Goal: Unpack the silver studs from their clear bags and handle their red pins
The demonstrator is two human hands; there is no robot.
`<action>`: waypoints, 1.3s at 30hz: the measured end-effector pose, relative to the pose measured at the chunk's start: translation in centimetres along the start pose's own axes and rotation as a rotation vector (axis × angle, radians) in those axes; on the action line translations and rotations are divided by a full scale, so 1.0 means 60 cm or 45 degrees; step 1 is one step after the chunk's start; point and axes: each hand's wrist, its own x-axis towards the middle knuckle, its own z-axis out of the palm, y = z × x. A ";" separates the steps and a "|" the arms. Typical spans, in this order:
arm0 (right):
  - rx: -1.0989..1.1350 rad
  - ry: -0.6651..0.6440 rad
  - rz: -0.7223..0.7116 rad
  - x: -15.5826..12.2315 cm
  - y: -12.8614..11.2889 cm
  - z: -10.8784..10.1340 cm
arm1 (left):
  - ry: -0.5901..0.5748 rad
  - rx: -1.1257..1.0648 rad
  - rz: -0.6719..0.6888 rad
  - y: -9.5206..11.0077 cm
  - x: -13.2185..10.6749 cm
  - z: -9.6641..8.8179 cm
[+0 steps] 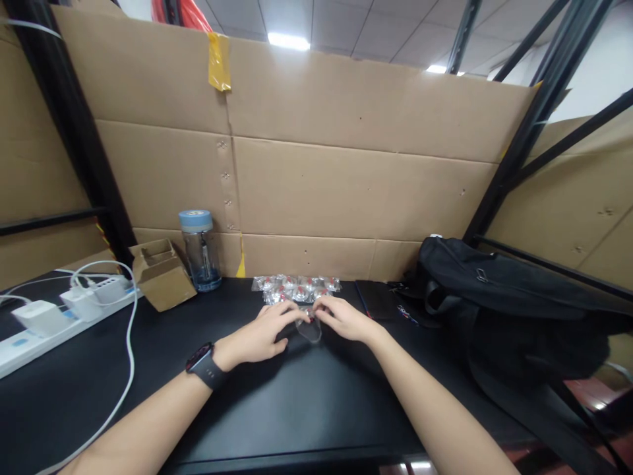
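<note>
This looked like a makeshift work bay in a workshop or storeroom; which of the two could not be told. Black metal uprights (64,112) and slanting braces (568,141), like those of a storage rack, framed a black tabletop (306,402). Creased brown cardboard panels (316,191), with yellow tape (219,63) at a seam, walled it at the back and sides. Above them showed a panelled ceiling (336,26) with a flat light fixture (289,41). A power strip (54,342) bearing white chargers (42,316) and rows of clear plastic packets (297,290) also suggested a workplace.
</note>
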 end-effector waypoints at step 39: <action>0.941 0.127 0.412 0.010 0.054 0.019 | 0.371 -0.534 -0.430 -0.016 0.021 0.049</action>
